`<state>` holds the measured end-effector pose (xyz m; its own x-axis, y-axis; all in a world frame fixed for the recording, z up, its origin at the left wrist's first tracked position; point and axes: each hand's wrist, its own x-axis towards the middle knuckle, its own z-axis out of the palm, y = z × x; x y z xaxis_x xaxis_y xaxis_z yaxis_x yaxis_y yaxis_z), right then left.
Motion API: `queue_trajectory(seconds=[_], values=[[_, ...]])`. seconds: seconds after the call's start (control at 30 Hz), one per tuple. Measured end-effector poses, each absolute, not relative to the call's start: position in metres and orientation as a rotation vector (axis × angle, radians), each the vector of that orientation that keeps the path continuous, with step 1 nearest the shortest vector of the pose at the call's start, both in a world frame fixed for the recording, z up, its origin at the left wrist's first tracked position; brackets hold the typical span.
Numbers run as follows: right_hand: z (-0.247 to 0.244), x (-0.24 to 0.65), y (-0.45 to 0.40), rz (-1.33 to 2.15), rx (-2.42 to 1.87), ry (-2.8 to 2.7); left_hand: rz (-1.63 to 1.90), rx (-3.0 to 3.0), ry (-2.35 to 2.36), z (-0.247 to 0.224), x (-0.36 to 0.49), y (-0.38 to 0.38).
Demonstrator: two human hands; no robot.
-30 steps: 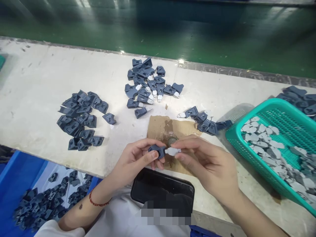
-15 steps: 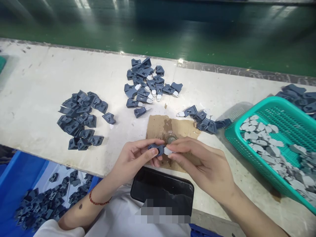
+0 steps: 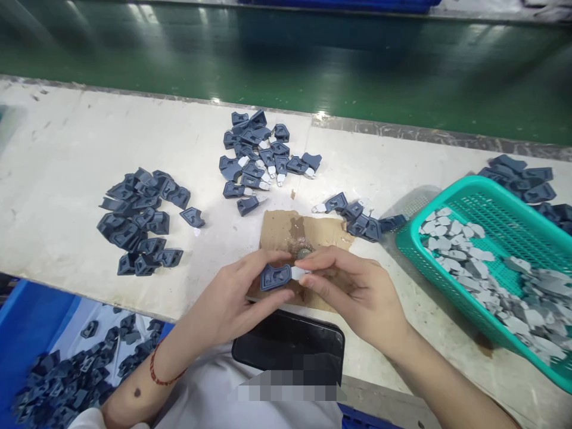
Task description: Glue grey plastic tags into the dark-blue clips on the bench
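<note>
My right hand (image 3: 357, 292) pinches a small white plastic piece (image 3: 298, 273) between thumb and index finger. This piece joins the end of a dark blue-grey plastic part (image 3: 274, 277), which lies level in front of my left hand (image 3: 236, 292). The left thumb and fingers are spread apart around the dark part; whether its far end touches the palm I cannot tell. Beneath both hands is a piece of brown cardboard (image 3: 277, 235) with a wet dark stain and a small round grey object (image 3: 304, 253).
Dark parts lie in a left pile (image 3: 134, 214); those in the middle pile (image 3: 254, 155) carry white pieces. At right a green basket (image 3: 406, 238) holds white and grey pieces. A black phone (image 3: 286, 345) is at the table's front edge, a blue bin (image 3: 27, 322) lower left.
The left thumb has come off the dark part and moved down, so the hand is now spread. The right hand keeps its pinch on the white piece. The camera view has shifted slightly.
</note>
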<state>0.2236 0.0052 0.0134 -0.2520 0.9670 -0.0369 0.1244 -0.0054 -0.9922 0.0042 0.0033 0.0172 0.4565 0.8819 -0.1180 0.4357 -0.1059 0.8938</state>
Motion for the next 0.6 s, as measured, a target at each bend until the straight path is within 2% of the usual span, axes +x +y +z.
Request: queue_trajectory(seconds=[0.23, 0.5, 0.6], values=[[0.017, 0.219, 0.002, 1.441, -1.159, -1.528, 0.435, 2.149, 1.091, 0.025, 0.002, 0.006], [0.015, 0.224, 0.007, 1.575, -1.076, -1.501, 0.422, 2.118, 1.009, 0.026, 0.007, 0.009], [0.013, 0.229, 0.008, 1.506, -1.082, -1.589, 0.495, 2.058, 1.025, 0.026, 0.012, 0.008]])
